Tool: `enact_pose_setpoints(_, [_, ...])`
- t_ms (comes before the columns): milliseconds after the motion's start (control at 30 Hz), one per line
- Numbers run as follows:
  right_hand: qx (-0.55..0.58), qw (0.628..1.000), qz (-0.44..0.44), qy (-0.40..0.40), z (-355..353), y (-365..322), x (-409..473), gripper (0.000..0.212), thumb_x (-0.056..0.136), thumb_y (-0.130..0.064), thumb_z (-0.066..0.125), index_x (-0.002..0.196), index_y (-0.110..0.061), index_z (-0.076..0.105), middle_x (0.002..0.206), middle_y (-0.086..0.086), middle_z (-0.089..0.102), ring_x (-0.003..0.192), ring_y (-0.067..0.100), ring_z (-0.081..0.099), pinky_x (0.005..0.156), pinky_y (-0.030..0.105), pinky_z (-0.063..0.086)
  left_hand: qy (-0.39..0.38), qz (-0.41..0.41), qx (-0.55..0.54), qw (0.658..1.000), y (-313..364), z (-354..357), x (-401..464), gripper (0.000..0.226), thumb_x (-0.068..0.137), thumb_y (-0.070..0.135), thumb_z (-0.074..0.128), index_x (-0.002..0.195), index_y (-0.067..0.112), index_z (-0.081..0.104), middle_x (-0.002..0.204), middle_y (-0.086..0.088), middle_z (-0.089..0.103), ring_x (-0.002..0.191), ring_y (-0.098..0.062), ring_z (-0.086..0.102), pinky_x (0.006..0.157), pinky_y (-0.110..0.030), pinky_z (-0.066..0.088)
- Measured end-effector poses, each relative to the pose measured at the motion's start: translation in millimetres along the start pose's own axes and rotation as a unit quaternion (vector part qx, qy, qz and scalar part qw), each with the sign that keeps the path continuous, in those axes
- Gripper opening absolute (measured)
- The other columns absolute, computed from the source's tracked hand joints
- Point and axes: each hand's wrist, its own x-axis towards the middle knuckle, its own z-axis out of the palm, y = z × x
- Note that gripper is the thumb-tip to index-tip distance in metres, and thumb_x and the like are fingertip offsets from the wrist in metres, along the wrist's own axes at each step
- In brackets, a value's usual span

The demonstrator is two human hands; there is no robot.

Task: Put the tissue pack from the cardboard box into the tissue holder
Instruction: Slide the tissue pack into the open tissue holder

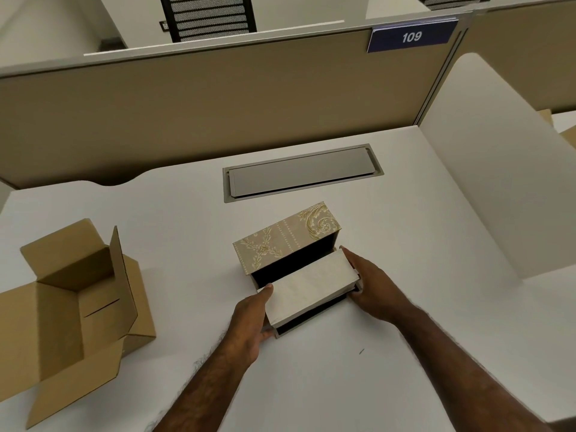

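Note:
The tissue holder is a beige box with gold leaf patterns, lying in the middle of the white desk with its dark inside open toward me. The white tissue pack sits tilted at that opening, over the holder's lowered flap. My left hand grips the pack's near-left end, thumb on top. My right hand holds the pack's right end, next to the holder's edge. The brown cardboard box stands open at the left with nothing visible inside it.
A grey cable hatch is set into the desk behind the holder. A tan partition closes the back, and a white divider panel stands at the right. The cardboard box's flaps spread toward the desk's left front edge.

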Motion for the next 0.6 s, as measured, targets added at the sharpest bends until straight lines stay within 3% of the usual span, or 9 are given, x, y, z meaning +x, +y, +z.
enact_pose_setpoints(67, [0.008,1.000,-0.008,0.008,-3.4,-3.3,-0.7,0.097,0.085,-0.014,0.082,0.164,-0.041,0.033,0.134,-0.061,0.044,0.123,-0.032,0.043,0.100,-0.005,0.032,0.001,0.000,0.002,1.000,-0.5,-0.2,1.1,0.043,0.095,0.043,0.065,0.127,0.015,0.062,0.126,-0.012,0.068,0.115,-0.033,0.063,0.090,-0.047,0.056])
enact_pose_setpoints(100, [0.009,1.000,-0.005,0.010,-4.5,-4.9,-0.9,0.096,0.086,-0.014,0.083,0.163,-0.044,0.034,0.132,-0.059,0.048,0.120,-0.031,0.046,0.097,-0.003,0.036,0.001,0.000,0.003,1.000,-0.5,-0.1,1.3,0.043,0.095,0.044,0.065,0.127,0.015,0.062,0.127,-0.013,0.067,0.116,-0.033,0.063,0.092,-0.047,0.056])
enact_pose_setpoints(233, [-0.003,1.000,0.013,0.006,-4.0,-5.1,2.3,0.090,0.089,-0.011,0.084,0.164,-0.031,0.040,0.146,-0.004,0.067,0.125,0.014,0.064,0.101,0.027,0.047,0.004,0.002,0.007,1.000,0.1,1.1,1.2,0.044,0.095,0.043,0.065,0.128,0.015,0.061,0.129,-0.012,0.065,0.120,-0.034,0.060,0.090,-0.047,0.055])
enact_pose_setpoints(333, [-0.019,1.000,0.016,0.003,-3.2,-2.5,2.1,0.085,0.091,-0.012,0.083,0.163,-0.030,0.042,0.147,0.001,0.069,0.127,0.024,0.066,0.103,0.033,0.050,0.005,0.003,0.008,1.000,0.6,1.1,1.4,0.042,0.095,0.043,0.066,0.127,0.016,0.062,0.129,-0.012,0.066,0.120,-0.033,0.061,0.091,-0.046,0.055])
enact_pose_setpoints(500, [-0.020,0.999,0.026,0.002,-2.8,1.3,1.7,0.077,0.092,-0.005,0.079,0.160,-0.027,0.048,0.145,-0.003,0.068,0.127,0.022,0.065,0.101,0.023,0.046,0.002,0.005,0.007,1.000,0.0,1.5,1.0,0.040,0.095,0.044,0.066,0.125,0.018,0.061,0.128,-0.011,0.066,0.120,-0.033,0.061,0.102,-0.050,0.053])
enact_pose_setpoints(600, [0.017,0.999,0.029,-0.020,-8.9,-2.0,2.2,0.087,0.085,-0.003,0.079,0.157,-0.037,0.046,0.141,-0.030,0.059,0.129,0.006,0.060,0.095,-0.001,0.038,0.002,0.003,-0.002,1.000,0.5,2.1,-1.5,0.031,0.095,0.042,0.065,0.116,0.019,0.063,0.120,-0.008,0.068,0.115,-0.031,0.063,0.100,-0.048,0.052])
